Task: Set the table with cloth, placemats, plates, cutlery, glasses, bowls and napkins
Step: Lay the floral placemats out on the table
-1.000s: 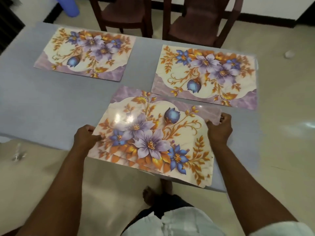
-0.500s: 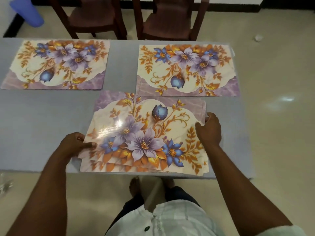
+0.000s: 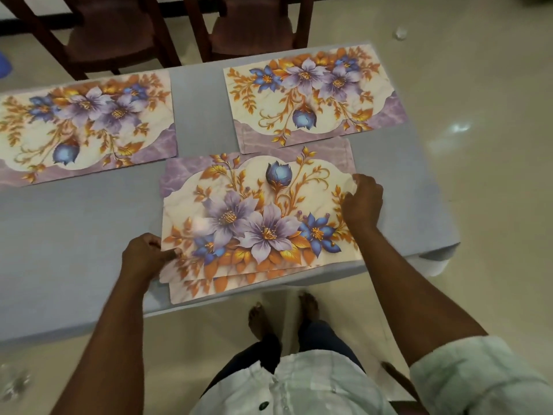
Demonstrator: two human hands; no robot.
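Both hands on the placemat stack!
Left hand (image 3: pixel 145 256) pinches the stack of placemats (image 3: pixel 257 223) at lower centre; right hand (image 3: pixel 362 202) grips its right edge.

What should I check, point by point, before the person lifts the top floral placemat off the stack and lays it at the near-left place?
1. Grey tablecloth spread over the table: ok.
2. Two floral placemats already laid on the far side, far-left placemat and far-right placemat: ok.
3. Left hand pinches the left edge of the stack of floral placemats: ok.
4. Right hand grips the stack's right edge: ok.
5. Only the top sheet held, not several: cannot tell; lower edges show fanned out at the near side.
6. Stack fully on the table: not ok; the lowest sheet overhangs the near edge.
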